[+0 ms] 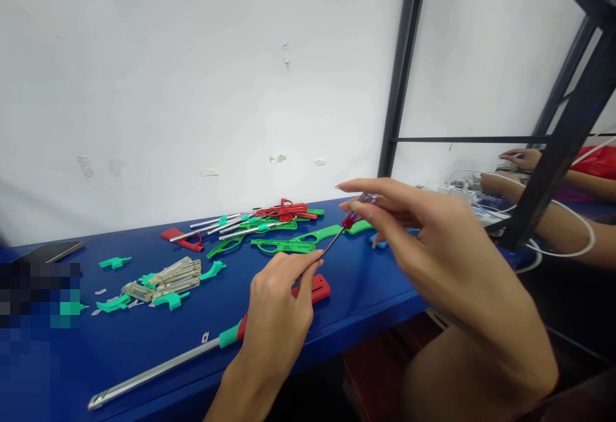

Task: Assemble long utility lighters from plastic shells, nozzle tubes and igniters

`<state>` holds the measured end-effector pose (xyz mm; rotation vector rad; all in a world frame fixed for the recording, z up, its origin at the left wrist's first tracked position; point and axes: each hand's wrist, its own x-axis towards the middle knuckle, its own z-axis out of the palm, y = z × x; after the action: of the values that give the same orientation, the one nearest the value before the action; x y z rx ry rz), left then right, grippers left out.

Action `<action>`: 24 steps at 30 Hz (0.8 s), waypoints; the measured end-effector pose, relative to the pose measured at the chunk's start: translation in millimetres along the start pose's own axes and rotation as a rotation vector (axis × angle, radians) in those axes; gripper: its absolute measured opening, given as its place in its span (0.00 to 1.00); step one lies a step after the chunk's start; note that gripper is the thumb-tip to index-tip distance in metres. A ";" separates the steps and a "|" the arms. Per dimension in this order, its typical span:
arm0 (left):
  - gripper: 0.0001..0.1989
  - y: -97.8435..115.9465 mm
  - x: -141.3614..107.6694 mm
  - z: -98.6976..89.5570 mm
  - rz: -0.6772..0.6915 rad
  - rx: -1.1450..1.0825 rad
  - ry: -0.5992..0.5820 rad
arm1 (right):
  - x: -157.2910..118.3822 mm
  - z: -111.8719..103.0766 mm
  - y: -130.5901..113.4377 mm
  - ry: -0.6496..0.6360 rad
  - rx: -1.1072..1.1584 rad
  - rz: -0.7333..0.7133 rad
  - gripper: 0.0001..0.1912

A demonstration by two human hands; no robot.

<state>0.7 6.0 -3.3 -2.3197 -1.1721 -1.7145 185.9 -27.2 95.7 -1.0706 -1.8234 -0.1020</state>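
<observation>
My right hand (pixel 423 236) holds a screwdriver (pixel 353 215) by its clear and red handle, with thumb and fingers around it. The thin shaft slants down to the left. My left hand (pixel 283 294) is closed in a pinch at the shaft's tip; anything small between those fingertips is hidden. Under the left hand lies a long-necked lighter (pixel 168 363) with a silver barrel, a teal collar and a red handle, partly covered by the hand. My left wrist is close to the table's front edge.
On the blue table (pixel 158 338) lie red and green lighter parts (pixel 283 226), clear pieces (pixel 178 278), teal triggers (pixel 168 300) and a phone (pixel 48 252). A black rack post (pixel 558 133) stands right. Beyond it are another person's hands (pixel 517 162) and white cables (pixel 572 252).
</observation>
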 end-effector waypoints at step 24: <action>0.17 1.7 3.4 5.9 -0.101 0.042 -0.112 | 17.4 14.2 3.5 -0.083 0.237 0.026 0.06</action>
<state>6.8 9.2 -2.1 -2.3993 -1.3516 -1.5905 176.2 -7.3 100.6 -0.9417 -1.8424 0.1723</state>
